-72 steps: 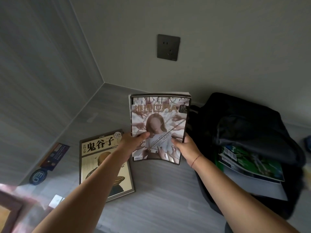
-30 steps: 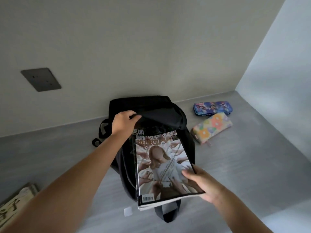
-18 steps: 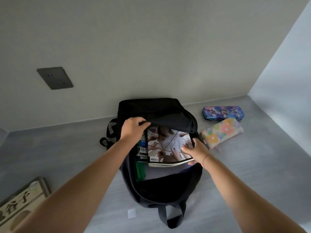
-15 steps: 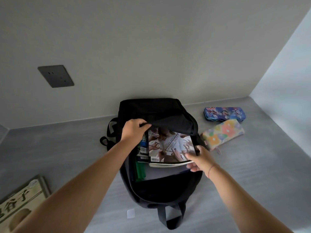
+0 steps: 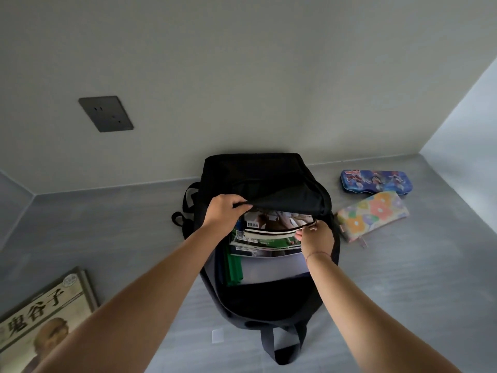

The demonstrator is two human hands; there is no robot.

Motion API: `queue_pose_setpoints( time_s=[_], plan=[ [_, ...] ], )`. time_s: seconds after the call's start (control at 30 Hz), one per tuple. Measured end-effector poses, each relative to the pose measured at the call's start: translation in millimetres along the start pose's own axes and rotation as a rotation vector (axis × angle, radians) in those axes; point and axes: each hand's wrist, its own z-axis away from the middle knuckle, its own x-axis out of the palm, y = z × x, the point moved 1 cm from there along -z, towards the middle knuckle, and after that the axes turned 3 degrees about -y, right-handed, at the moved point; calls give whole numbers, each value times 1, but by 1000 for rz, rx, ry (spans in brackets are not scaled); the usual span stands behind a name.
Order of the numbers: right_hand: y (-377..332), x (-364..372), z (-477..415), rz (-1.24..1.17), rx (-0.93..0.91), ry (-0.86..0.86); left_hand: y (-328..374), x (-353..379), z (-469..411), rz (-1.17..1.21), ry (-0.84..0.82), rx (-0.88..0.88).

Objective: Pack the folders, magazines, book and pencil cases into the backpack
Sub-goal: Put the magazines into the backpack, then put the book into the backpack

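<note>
The backpack flap (image 5: 285, 201) is covering the twelve o'clock end of the magazine (image 5: 279, 221), while the book (image 5: 45, 313) at eight o'clock is running off the frame's edge.

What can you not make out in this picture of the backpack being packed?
Head view only.
The magazine: cover mostly hidden under the backpack flap that the left hand lifts.
The book: cut off by the left and bottom edges, partly behind the left arm.
The right hand: pinching or only pushing the magazine, too small to tell.
</note>
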Motion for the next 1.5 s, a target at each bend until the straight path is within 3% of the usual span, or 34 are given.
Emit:
queue_pose_setpoints(
  time_s=[0.13,0.2,0.37,0.43,0.57,0.7,0.97,1.27,1.5],
  plan=[
    [-3,-3,45,21,-89,157,-10,-4,15,26,-2,-11],
    [-5,3,76,-28,-178,134,-22,-10,28,29,73,-17],
    [-4,67,150,69,-544,-228,-86,-43,84,43,359,-201],
    [0,104,173,138,-610,-384,-125,-61,114,31,445,-305],
    [20,182,207,344,-435,-766,-198,-93,177,31,557,-514],
    [35,240,236,501,-344,-912,-262,-111,231,128,657,-684],
    [46,301,274,622,-206,-961,-292,-126,301,95,780,-933],
    [41,329,275,542,35,-861,-303,-152,294,798,787,-1122],
    [40,325,280,473,76,-889,-305,-156,285,1025,728,-1076]
  ],
)
